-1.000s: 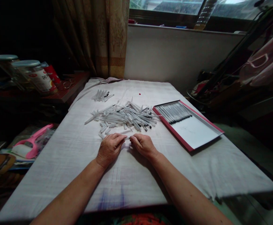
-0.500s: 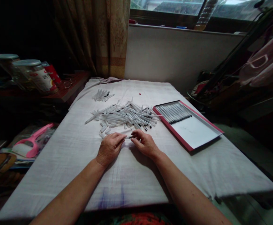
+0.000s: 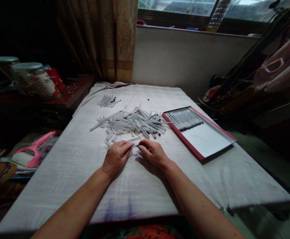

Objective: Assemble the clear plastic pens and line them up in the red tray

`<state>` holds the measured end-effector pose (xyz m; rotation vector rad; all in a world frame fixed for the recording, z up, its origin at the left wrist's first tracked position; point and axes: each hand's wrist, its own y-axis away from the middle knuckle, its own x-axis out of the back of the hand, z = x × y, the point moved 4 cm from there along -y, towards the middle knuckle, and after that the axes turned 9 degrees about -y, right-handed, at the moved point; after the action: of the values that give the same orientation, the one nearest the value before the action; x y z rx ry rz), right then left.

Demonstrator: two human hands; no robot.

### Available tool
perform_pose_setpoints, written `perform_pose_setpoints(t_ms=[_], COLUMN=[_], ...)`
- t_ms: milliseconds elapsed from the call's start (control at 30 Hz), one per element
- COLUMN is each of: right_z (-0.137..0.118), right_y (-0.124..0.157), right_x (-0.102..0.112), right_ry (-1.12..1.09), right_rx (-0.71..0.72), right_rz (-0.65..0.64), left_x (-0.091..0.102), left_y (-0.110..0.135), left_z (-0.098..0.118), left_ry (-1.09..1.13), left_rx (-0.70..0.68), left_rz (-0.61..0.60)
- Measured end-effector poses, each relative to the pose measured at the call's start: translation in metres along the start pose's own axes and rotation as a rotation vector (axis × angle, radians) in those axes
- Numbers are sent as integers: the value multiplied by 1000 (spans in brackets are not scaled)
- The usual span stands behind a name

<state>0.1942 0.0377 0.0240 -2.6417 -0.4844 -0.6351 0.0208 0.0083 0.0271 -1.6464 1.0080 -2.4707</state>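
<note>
Between my two hands, just in front of a loose pile of clear pen parts [image 3: 135, 121], a pen [image 3: 135, 145] with a clear barrel and a dark end is held level. My left hand [image 3: 117, 155] is closed, pinching its clear part. Closed fingers of my right hand [image 3: 152, 152] grip the dark end; they hide most of it. To the right lies a shallow red-edged box [image 3: 202, 144], where a row of clear pens [image 3: 184, 119] with black ends fills the far part and white bottom shows nearer.
A smaller group of pen caps [image 3: 108, 101] lies at the far left of the white-clothed table [image 3: 125, 189]. A tiny red piece [image 3: 148, 99] rests near the back. Jars [image 3: 37, 79] stand on a side cabinet; a pink-handled item [image 3: 36, 149] lies low at the left.
My right fingers have closed in on the pen's dark end, moving slightly left. My left hand stays in place.
</note>
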Motion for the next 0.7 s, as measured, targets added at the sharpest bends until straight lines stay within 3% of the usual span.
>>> perform_pose_setpoints(t_ms=[700], right_z=[-3], right_y=[0], right_x=[0], right_ry=[70], right_rx=[37], right_rz=[-31], left_x=[-2], left_y=[0], left_z=[0], left_ry=[11], left_rx=[0], left_rz=[-14])
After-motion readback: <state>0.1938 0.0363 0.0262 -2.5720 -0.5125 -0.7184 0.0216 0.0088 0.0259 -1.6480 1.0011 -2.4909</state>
